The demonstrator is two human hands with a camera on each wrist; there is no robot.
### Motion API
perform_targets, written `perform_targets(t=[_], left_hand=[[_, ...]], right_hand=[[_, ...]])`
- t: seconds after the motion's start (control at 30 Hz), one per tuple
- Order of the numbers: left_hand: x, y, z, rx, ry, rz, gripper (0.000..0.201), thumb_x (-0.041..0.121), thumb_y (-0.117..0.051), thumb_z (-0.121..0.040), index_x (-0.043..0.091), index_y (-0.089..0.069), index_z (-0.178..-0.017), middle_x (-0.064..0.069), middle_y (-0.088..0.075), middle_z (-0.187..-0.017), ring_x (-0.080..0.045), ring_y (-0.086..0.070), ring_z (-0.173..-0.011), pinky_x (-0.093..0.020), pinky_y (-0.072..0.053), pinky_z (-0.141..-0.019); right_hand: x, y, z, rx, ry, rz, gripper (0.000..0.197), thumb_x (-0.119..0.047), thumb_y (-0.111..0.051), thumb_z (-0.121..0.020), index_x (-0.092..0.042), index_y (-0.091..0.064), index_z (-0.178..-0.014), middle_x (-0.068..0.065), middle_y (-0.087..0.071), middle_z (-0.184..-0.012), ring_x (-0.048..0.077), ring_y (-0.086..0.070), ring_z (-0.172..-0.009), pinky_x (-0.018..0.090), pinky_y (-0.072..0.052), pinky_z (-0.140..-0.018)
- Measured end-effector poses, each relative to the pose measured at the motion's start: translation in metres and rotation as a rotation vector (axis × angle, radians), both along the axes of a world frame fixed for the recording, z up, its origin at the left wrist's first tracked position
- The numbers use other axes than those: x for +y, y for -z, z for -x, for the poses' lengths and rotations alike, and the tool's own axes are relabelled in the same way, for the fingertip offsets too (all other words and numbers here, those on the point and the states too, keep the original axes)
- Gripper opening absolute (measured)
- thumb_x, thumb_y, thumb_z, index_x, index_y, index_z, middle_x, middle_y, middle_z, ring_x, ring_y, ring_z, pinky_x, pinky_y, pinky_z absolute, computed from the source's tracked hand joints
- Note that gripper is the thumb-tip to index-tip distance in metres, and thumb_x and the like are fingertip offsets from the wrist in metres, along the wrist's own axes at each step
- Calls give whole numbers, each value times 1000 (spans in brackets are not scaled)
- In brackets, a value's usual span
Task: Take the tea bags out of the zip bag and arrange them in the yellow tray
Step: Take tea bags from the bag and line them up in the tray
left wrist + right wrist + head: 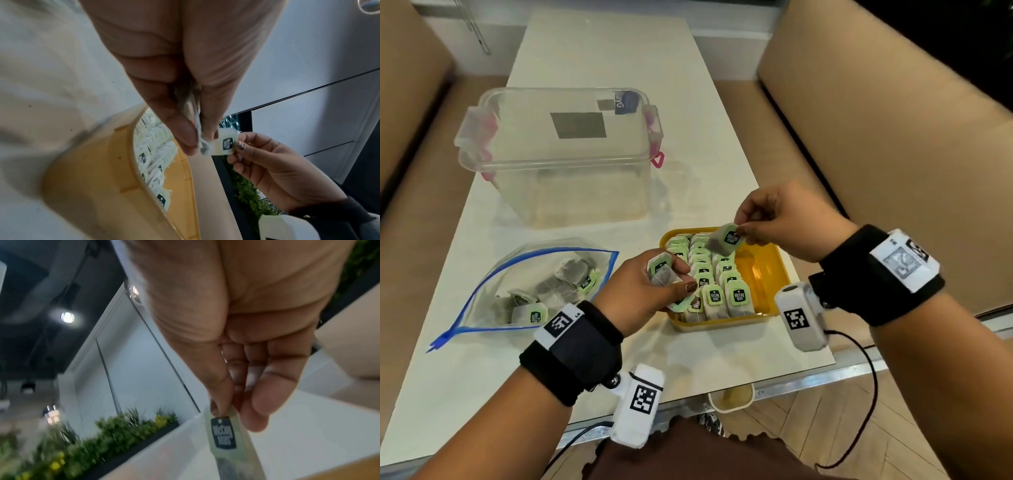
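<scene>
The right hand (787, 222) pinches one tea bag (726, 240) by its tag over the yellow tray (770, 274), likely to slot it upright. The left hand (650, 291) grasps spare bags; the zip bag (534, 284) lies at nine o'clock.

Head view is evenly, brightly lit w/ soft shadows cast on the bench (599, 61); edges are bowed by wide-angle distortion. Glare is seen on the clear box (558, 150). Wrist views are dimmer, smeared by motion blur; near skin is out of focus. Ceiling lamp (68, 317) is blown out.
</scene>
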State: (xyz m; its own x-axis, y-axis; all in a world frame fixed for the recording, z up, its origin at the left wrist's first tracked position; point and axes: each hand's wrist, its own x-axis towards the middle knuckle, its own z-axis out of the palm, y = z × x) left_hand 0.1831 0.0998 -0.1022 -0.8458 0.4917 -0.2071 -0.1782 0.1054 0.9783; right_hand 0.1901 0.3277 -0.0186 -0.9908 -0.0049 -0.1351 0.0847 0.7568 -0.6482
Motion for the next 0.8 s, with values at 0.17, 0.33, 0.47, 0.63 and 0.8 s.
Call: perform_targets(t=[0.17, 0.33, 0.47, 0.63, 0.8], left_hand=[[0, 5, -1, 4, -22, 33, 18, 4, -75, -78, 12, -63, -88, -11, -67, -85, -24, -66, -78, -47, -55, -74], [-1, 8, -2, -6, -43, 44, 17, 2, -74, -78, 11, -63, -88, -10, -68, -85, -22, -67, -77, -50, -55, -75], [-2, 11, -1, -17, -60, 45, 17, 3, -74, -78, 11, -63, -89, -7, -68, -84, -17, -67, -74, -47, -56, -74], [-4, 13, 0, -12, -70, 46, 17, 3, -74, -78, 9, -63, -90, -3, -69, -81, -16, -67, -74, -39, -56, -68], [-5, 16, 0, -5, -76, 53, 17, 4, -75, -78, 10, -64, -89, 1, -70, -78, -15, -67, -73, -34, -56, -64]], right_hand=[[26, 11, 15, -52, 0, -317, 4, -13, -67, -85, -16, -70, -87, -1, -65, -79, 14, -59, -72, 24, -46, -61], [39, 36, 31, -139, 36, -440, 6, -21, -70, -83, -18, -70, -89, -8, -54, -72, 9, -48, -64, 21, -34, -52], [44, 50, 42, -170, 42, -482, 7, -23, -72, -82, -18, -72, -88, -4, -54, -73, 8, -47, -60, 23, -32, -50], [46, 58, 51, -182, 34, -491, 7, -25, -73, -81, -20, -73, -85, -6, -52, -71, 7, -46, -61, 23, -33, -50], [43, 64, 56, -193, 14, -504, 7, -27, -75, -79, -22, -72, -81, -4, -55, -75, 13, -51, -69, 23, -37, -54]])
